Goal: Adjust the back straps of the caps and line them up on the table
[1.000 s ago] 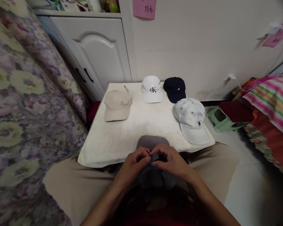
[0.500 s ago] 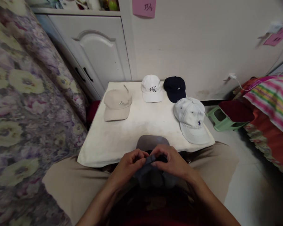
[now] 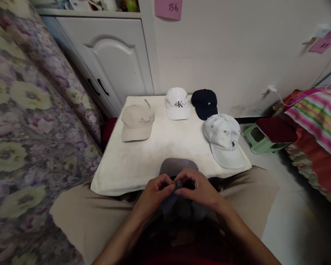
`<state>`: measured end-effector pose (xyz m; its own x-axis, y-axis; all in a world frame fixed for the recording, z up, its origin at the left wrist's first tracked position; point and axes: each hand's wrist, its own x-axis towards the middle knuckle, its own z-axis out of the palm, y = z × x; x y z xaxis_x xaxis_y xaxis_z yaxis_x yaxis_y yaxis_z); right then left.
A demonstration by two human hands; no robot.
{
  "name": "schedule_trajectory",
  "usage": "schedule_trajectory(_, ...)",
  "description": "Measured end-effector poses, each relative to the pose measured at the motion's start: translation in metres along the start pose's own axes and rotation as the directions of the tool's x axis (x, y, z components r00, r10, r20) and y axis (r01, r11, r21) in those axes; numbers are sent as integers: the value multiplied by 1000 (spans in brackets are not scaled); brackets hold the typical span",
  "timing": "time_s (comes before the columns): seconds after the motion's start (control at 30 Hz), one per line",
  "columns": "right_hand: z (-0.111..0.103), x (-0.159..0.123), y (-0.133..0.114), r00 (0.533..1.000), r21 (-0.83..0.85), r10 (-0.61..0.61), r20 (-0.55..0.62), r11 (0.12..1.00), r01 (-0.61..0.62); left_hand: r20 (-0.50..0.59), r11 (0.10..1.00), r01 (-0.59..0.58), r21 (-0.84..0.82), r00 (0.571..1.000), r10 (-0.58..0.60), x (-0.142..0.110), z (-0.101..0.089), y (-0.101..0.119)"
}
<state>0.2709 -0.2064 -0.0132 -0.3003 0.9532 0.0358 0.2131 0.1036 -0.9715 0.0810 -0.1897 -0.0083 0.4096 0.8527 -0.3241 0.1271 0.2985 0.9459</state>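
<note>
A dark grey baseball cap (image 3: 178, 166) lies upside down or tipped back in my lap, its brim resting toward the table's near edge. Both hands pinch its back strap: my left hand (image 3: 157, 189) from the left, my right hand (image 3: 196, 187) from the right, fingertips nearly meeting. The strap's fastening is mostly hidden by the fingers. On the table stand a beige cap (image 3: 137, 123) at the left, a white cap (image 3: 178, 103) with black letters at the back, a navy cap (image 3: 204, 104) beside it, and a pale cap (image 3: 224, 140) with a small dark emblem at the right.
The cream-covered table (image 3: 121, 165) meets the wall at its far side. A floral curtain (image 3: 30, 147) hangs close on the left, by a white cabinet (image 3: 113, 59). To the right are a green stool (image 3: 256, 138) and a striped cloth (image 3: 317, 110) over a bed.
My fingertips have drawn closer together on the strap, and my left hand has shifted slightly right. The caps on the table stay where they were.
</note>
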Motion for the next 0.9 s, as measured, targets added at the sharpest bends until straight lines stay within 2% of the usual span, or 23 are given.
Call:
schedule_trajectory(0.2, 1, -2, -3, 999, -100, -29, -33, 995, 26, 13, 1000, 6, 3, 1000, -6, 1, -2, 1)
schedule_trajectory(0.47, -2, -4, 1, 999, -34, -30, -32, 999, 29, 117, 992, 18, -126, 993, -4, 1, -8, 4)
schedule_trajectory(0.83, -5, -4, -2, 1000, -25, -19, 9, 999, 19, 199, 998, -12, -65, 980, 25, 0, -17, 2)
schedule_trajectory(0.9, -4, -4, -1, 1000, 24, -4, 16, 1000, 3, 199, 999, -11, -40, 980, 18, 0, -18, 5)
